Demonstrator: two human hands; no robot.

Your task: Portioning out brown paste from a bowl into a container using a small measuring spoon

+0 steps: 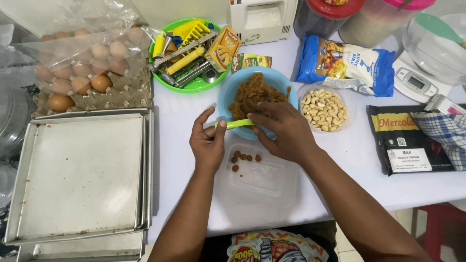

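Observation:
My left hand (207, 142) pinches the handle of a yellow-green spoon (234, 124) at the near rim of a blue bowl (232, 89) heaped with brown filling (252, 93). My right hand (283, 131) hovers over the spoon's other end, fingers curled at the filling; whether it grips anything is hidden. Just below both hands lies a clear plastic container (264, 177) holding several small brown balls (241, 158).
Stacked metal baking trays (80, 177) lie at the left, an egg carton (82, 73) under plastic behind them. A green plate of tools (191, 53), a clear bowl of cashews (324, 109), a blue bag (347, 63), a black chocolate pack (403, 138) and a kitchen scale (417, 83) surround the bowl.

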